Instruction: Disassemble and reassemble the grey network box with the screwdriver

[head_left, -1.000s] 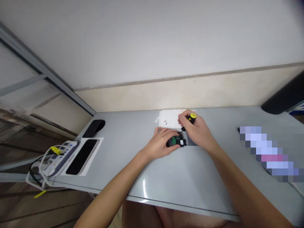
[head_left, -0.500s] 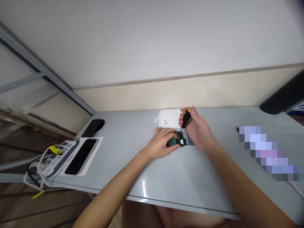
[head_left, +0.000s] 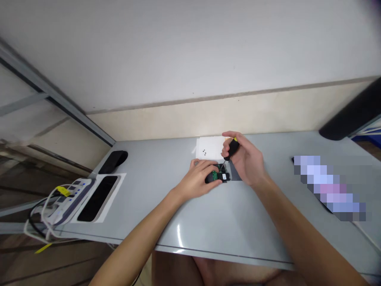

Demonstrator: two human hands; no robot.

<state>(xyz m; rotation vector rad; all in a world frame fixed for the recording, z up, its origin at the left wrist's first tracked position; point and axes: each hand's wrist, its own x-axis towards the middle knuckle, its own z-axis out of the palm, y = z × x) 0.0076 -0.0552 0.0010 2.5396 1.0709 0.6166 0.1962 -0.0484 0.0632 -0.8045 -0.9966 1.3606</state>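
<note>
Across the middle and lower frame stretches a glossy grey counter (head_left: pixel 208 222). Right of centre, the right hand (head_left: pixel 245 161) has rolled since a second ago: its back faced up then, while now the palm shows, fingers curled tightly round a tool. Nearer centre, the left hand (head_left: pixel 196 180) has kept its hold, fingers bent over the work and thumb along its near edge. Beyond lies white paper (head_left: pixel 212 145). Just right of centre, under the left fingers, sits a small black plastic device with an exposed green circuit board (head_left: pixel 220 176). The black-and-yellow screwdriver (head_left: pixel 233 149) leans with its shaft reaching that device; the wrist's roll suggests turning, though whether any screw moved I cannot tell. Tiny dark specks (head_left: pixel 204 152) on the paper look unchanged.
</note>
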